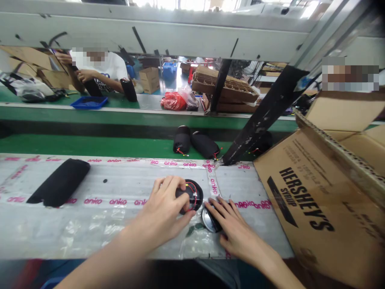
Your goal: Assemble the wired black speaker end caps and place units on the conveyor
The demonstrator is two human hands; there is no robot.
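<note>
Near the front of the bench, my left hand (168, 204) curls its fingers and thumb onto a round black part (197, 196) with red wires and small connectors on its face. My right hand (233, 224) lies over a black part with a silver round face (208, 220), fingers across its top and thumb at the near side. My palm hides most of that part's body. The two parts are side by side. Further left lies a black fabric-covered cylinder (61, 180).
A large cardboard box (303, 192) stands at the right beside a slanting black post (258, 116). On the green belt (135, 146) lie black cylinders (206, 144) with red wires. Across the line, a person in a white shirt (114, 66) handles similar cylinders near a blue tray (89, 102).
</note>
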